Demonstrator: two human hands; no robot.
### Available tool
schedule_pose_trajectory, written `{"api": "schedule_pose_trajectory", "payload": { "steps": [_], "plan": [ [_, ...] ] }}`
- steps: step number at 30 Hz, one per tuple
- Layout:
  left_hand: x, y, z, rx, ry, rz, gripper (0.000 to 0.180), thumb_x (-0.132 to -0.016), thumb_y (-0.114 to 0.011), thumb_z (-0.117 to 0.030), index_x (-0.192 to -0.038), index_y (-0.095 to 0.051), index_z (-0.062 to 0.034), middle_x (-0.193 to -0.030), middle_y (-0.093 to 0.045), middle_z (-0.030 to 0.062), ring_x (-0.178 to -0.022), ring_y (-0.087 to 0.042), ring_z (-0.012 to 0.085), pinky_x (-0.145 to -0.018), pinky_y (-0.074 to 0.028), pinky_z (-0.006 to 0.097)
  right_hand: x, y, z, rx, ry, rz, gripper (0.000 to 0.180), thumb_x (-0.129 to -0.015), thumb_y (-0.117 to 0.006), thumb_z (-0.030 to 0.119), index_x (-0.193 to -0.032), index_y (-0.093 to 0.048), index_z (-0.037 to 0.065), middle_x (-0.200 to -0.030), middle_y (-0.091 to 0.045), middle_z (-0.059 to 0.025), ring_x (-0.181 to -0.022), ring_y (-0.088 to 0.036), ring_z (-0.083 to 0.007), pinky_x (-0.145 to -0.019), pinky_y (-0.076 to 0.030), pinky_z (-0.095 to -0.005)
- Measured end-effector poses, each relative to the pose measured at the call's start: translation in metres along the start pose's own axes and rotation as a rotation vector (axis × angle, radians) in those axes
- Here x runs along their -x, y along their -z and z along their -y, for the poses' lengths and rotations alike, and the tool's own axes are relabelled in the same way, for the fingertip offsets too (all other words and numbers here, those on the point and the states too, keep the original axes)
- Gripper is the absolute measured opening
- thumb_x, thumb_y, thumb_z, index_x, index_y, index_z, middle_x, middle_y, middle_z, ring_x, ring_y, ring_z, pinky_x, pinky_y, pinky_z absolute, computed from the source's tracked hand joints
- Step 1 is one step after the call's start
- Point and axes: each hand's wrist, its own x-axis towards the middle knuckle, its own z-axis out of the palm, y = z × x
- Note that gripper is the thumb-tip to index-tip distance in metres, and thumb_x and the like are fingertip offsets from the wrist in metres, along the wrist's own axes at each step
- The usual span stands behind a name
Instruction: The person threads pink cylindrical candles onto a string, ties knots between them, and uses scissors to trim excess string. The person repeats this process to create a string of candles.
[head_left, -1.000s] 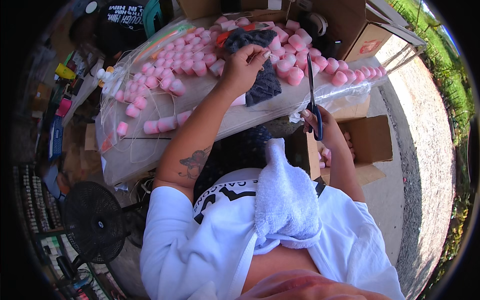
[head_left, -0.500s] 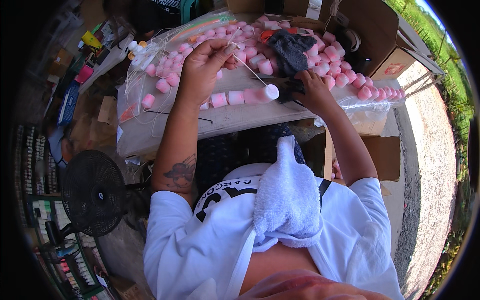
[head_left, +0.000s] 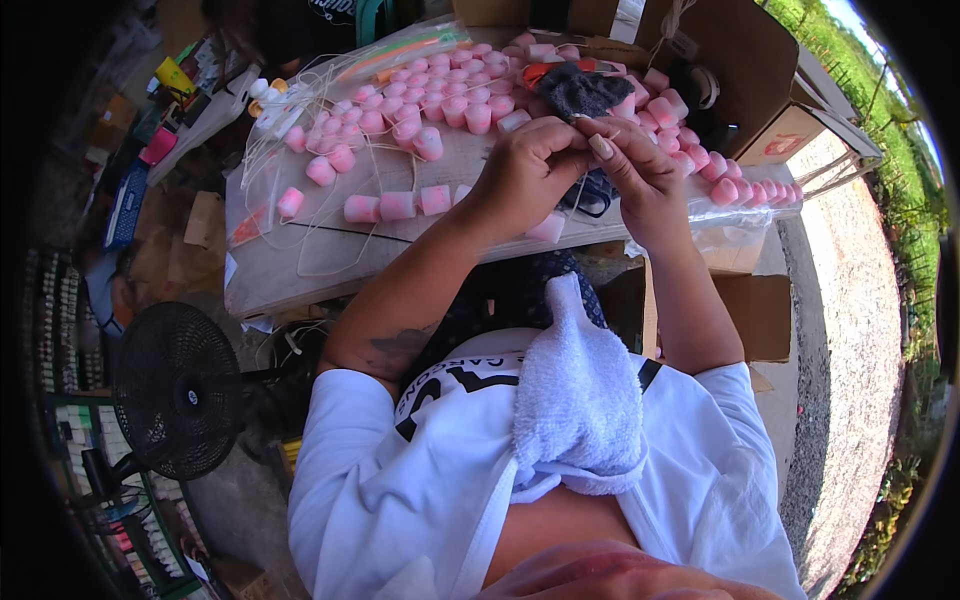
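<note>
My left hand (head_left: 530,170) and my right hand (head_left: 640,175) meet above the near part of the table, their fingertips pinched close together. My left hand is closed on a thin white cord, mostly hidden by the fingers. What my right fingers pinch is too small to make out. Below them, a pink-and-white cylinder (head_left: 545,227) lies at the table's near edge, in line with other pink cylinders (head_left: 397,206) to the left, partly covered by my left forearm. A dark grey cloth (head_left: 583,90) lies just beyond my hands, and a dark blue item (head_left: 592,192) shows beneath them.
Many loose pink cylinders (head_left: 455,105) cover the far side of the table (head_left: 290,275). Loose white strings (head_left: 320,245) trail at its left. An open cardboard box (head_left: 790,125) stands at the far right, and a black fan (head_left: 185,390) at the left.
My left hand has come down and right with the cord, and my right hand has risen from the table beside the dark cloth to meet it. The end cylinder now sits lower, partly behind my hands.
</note>
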Motion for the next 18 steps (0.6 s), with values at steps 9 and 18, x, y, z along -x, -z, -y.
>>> {"api": "schedule_pose_trajectory", "payload": {
  "steps": [9, 18],
  "plan": [
    [0.064, -0.023, 0.041, -0.561, -0.138, 0.243, 0.047, -0.074, -0.071, -0.017, -0.115, -0.052, -0.0057, -0.107, -0.055, 0.0122, -0.097, -0.055, 0.0286, -0.084, -0.044, 0.042, 0.001, 0.041, 0.006, -0.385, -0.041, -0.045, 0.025, -0.097, -0.046, 0.015, -0.109, -0.058, -0.003, -0.082, -0.060, -0.0058, -0.073, -0.056, -0.0117, -0.069, -0.045, -0.0244],
    [0.072, 0.040, 0.063, -1.097, -0.403, 0.184, 0.031, -0.080, -0.050, -0.013, -0.110, -0.059, -0.0191, -0.097, -0.053, 0.0079, -0.087, -0.054, 0.0275, -0.078, -0.045, 0.040, 0.041, 0.061, -0.014, -0.206, -0.128, -0.132, 0.021, -0.096, -0.049, 0.014, -0.102, -0.060, -0.002, -0.074, -0.055, -0.0011, -0.057, -0.043, -0.0052, -0.061, -0.043, -0.0208]
  ]
}}
